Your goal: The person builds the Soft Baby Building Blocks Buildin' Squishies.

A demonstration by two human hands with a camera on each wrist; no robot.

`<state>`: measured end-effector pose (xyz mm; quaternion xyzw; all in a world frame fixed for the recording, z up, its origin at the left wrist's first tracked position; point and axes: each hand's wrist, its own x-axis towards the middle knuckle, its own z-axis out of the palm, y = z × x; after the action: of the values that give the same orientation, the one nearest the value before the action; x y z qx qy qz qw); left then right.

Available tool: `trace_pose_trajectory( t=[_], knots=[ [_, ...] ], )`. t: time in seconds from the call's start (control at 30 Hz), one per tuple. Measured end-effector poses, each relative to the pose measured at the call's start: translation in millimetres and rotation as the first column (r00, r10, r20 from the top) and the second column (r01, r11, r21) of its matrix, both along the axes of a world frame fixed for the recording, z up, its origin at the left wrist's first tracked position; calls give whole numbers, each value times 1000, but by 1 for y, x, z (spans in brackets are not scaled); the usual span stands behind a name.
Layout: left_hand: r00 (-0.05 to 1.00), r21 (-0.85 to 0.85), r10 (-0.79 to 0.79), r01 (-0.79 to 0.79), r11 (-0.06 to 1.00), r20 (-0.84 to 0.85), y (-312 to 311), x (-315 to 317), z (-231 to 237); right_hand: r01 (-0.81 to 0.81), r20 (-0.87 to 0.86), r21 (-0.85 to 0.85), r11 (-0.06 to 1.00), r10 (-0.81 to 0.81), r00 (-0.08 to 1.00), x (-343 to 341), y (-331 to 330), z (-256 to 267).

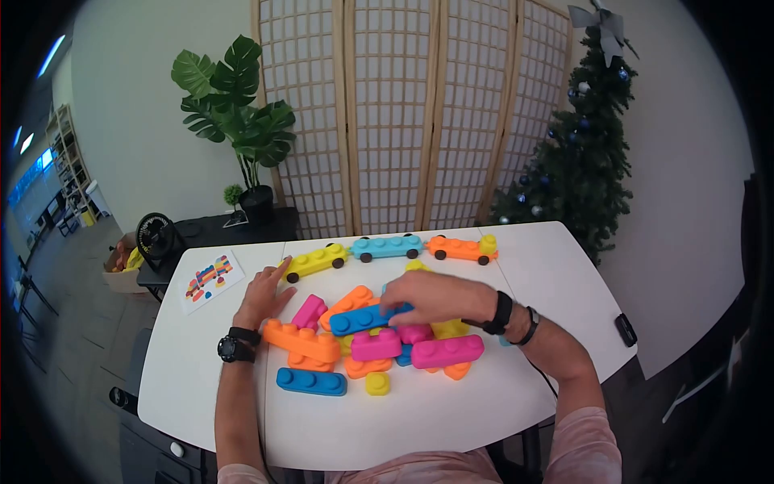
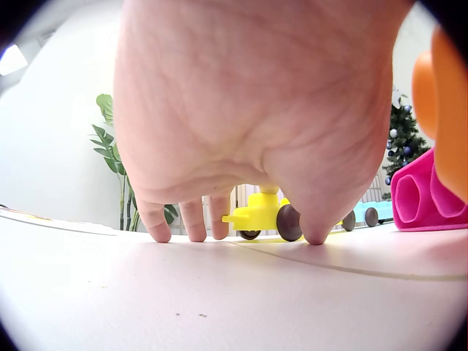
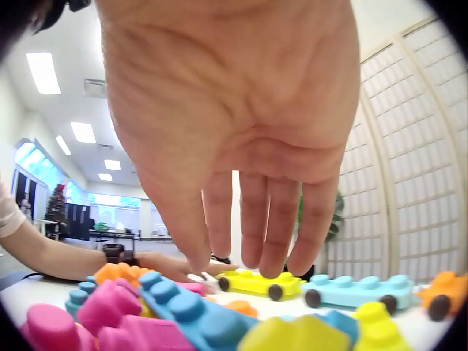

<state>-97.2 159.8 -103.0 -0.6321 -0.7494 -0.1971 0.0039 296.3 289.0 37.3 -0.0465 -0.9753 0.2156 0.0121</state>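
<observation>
A white desk (image 1: 201, 347) with a heap of chunky toy blocks (image 1: 375, 347) and two bare hands.
Open room lies between heap and near edge, and past its right side; a narrower strip separates it from three wheeled bases at the back: yellow (image 1: 318, 260), light blue (image 1: 388, 248), orange (image 1: 463, 249). The right grip (image 1: 435, 300) is open, its relaxed fingers pointing down over the heap. The left grip (image 1: 262, 298) is open too, fingertips on the desk beside the yellow base; whether one touches it is unclear. On top of the heap, a long blue block (image 1: 355, 320) runs under the right fingers. It looks light, stiff and smooth, hardly fragile; its long sides offer the surest pinch, though neighbours crowding underneath could shift.
</observation>
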Motion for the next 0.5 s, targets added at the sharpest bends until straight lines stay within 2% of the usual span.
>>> trace_pose_trajectory(
  t=[0.1,0.17,0.2,0.27,0.3,0.37,0.4,0.47,0.5],
  knots=[
    [1000,55,-13,14,998,-28,0,-1,-4,-40,35,62,997,38,999,-4,-34,-9],
    [1000,41,-7,8,999,-23,1,-3,-4,-112,160,197,974,81,984,-4,-43,-17],
    [1000,45,-4,5,999,-21,2,-4,-4,-115,162,200,973,83,983,-2,-45,-19],
    [999,43,-6,8,999,-46,2,-5,-7,-74,-2,139,987,75,997,11,-47,-17],
    [999,43,3,-1,999,-37,1,-5,-9,-83,7,139,987,83,996,19,-49,-17],
    [998,21,15,-14,1000,-57,3,-4,-7,0,63,273,962,-18,998,38,-52,-15],
    [998,18,21,-20,1000,-51,3,-4,-7,-7,69,271,963,-12,998,44,-52,-13],
    [996,6,26,-26,1000,-82,4,-5,-7,90,172,303,949,-148,974,52,-52,-12],
    [996,1,31,-31,1000,-78,3,-5,-7,84,176,299,950,-142,974,58,-50,-11]
  ],
)
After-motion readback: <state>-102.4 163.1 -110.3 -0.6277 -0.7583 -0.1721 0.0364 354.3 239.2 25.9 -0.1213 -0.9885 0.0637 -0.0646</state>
